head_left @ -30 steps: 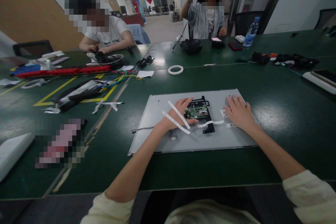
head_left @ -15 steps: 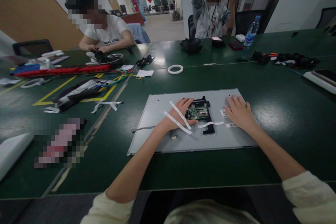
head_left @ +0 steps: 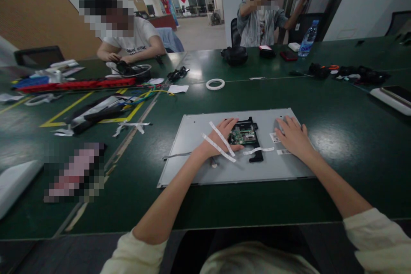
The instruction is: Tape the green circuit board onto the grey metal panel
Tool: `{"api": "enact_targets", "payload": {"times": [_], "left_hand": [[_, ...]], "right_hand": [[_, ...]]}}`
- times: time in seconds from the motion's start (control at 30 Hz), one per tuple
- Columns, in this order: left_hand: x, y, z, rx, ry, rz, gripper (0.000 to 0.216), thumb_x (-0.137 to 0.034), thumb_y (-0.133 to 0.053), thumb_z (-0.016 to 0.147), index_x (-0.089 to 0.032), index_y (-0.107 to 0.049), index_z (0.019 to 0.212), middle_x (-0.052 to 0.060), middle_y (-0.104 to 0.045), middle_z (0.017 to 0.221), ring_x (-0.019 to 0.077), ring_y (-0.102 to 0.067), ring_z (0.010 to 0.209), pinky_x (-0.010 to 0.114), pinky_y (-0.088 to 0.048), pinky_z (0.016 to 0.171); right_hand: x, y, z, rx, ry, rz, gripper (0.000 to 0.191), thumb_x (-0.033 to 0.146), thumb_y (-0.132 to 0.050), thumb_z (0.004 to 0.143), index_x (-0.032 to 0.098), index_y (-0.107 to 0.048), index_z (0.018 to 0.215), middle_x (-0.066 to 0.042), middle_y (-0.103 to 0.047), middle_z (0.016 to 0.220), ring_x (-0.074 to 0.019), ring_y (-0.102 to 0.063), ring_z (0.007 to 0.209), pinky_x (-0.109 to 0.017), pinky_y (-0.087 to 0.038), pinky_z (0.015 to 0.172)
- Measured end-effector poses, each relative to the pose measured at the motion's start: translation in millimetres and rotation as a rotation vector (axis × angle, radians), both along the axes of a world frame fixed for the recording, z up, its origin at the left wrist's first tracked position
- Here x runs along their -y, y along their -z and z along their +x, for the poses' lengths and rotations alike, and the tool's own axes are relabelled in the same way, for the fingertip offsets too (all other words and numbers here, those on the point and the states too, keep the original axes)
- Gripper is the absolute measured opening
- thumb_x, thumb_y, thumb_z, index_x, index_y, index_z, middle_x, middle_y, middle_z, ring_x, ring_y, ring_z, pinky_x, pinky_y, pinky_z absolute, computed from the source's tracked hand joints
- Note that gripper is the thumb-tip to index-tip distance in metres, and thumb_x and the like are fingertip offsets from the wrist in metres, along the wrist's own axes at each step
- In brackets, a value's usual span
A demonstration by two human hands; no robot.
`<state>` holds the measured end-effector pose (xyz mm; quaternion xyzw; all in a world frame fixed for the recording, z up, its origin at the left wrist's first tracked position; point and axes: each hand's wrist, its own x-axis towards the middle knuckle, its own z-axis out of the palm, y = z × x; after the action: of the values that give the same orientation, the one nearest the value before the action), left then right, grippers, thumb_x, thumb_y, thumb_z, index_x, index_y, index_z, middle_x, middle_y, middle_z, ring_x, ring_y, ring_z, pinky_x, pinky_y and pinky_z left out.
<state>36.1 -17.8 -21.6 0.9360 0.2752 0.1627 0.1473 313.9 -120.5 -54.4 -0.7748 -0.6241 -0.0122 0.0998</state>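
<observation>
My left hand [head_left: 226, 132] lies on the grey panel [head_left: 189, 145], fingers loosely spread against the left edge of the board [head_left: 244, 135] and gripping nothing. Two white strips [head_left: 218, 147] cross its back. My right hand [head_left: 293, 137] rests flat and empty, right of the board. Bare bench [head_left: 346, 137] lies near and right.
</observation>
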Motion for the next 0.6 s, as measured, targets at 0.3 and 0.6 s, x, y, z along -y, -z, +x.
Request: {"api": "enact_targets", "payload": {"times": [0.3,0.6], "left_hand": [[1.8,1.5,-1.6,-0.032,-0.023,0.002,0.094,-0.063,-0.06,0.07,-0.02,-0.021,0.144,0.016,-0.03,0.146,0.0338,-0.025,0.135,0.053,-0.025,0.108],[4.5,-2.7,-2.0,-0.11,-0.049,0.006,0.098,-0.066,-0.059,0.069,-0.018,-0.019,0.144,0.016,-0.025,0.149,0.0365,-0.017,0.137,0.055,-0.017,0.109]], "right_hand": [[0.4,1.8,-0.2,0.011,-0.003,0.009,0.052,0.045,-0.021,0.093,0.023,-0.037,0.138,-0.012,-0.028,0.146,-0.0314,-0.023,0.134,-0.058,-0.024,0.102],[-2.8,6.3,3.5,-0.076,-0.064,0.202,0.044,0.039,-0.036,0.091,0.019,-0.051,0.127,-0.013,-0.045,0.135,-0.0324,-0.031,0.13,-0.062,-0.019,0.103]]}}
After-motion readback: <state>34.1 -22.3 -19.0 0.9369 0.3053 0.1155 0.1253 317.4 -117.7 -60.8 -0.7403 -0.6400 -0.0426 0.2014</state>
